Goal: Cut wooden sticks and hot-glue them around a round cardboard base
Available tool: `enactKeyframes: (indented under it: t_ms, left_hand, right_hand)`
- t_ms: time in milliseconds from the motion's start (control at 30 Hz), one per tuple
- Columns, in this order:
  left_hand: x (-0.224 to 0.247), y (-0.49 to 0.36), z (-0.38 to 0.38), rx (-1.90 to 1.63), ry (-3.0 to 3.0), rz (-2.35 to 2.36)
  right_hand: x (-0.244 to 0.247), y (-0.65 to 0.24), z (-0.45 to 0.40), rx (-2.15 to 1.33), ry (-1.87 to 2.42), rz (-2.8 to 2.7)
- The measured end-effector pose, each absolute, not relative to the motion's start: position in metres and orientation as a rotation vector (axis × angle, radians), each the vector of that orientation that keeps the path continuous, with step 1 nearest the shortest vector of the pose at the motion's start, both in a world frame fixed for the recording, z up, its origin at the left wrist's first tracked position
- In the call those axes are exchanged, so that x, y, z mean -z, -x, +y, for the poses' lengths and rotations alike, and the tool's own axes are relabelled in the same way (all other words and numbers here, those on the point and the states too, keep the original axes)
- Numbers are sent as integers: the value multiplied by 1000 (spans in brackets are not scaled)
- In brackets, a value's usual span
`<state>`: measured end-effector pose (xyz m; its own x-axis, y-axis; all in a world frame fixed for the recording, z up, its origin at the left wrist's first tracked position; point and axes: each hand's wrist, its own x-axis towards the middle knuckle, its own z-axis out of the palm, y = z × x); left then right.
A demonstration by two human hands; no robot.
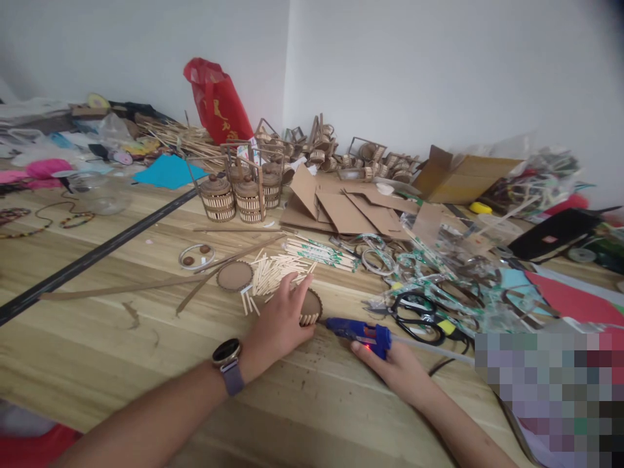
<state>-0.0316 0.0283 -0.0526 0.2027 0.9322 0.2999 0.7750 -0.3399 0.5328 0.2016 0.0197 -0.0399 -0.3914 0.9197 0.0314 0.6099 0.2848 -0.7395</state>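
Observation:
My left hand point(277, 322), with a watch on its wrist, has its thumb and fingers around the near left side of a small round cardboard base point(312, 302). Short pale sticks stand in a row along that base's front rim. In my right hand point(397, 370) is a blue hot glue gun point(358, 330) with a red light lit, its nozzle at the base's right edge. A pile of short wooden sticks point(273, 272) lies just beyond my left hand. Beside the pile rests a second cardboard disc point(234, 276) with a dark scalloped rim.
Small lidded baskets point(251, 200) with handles stand behind the sticks. Cardboard pieces point(346, 211) lie at the back centre. Black-handled scissors point(419, 318) and plastic wrappers clutter the right. A long dark strip point(107, 250) crosses the left; a ring point(195, 257) holds two brown beads.

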Motion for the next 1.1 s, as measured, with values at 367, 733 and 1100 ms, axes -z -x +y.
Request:
enactKeyframes:
  t_ms: [367, 733, 1100]
  left_hand:
    - [54, 32, 29, -862, -2226, 1619]
    - [55, 32, 29, -864, -2216, 1618]
    - [53, 32, 29, -854, -2220, 1611]
  right_hand:
    - [41, -202, 19, -885, 1399, -2082]
    - [39, -200, 20, -915, 1370, -2078]
    - [38, -200, 19, -953, 1383, -2076]
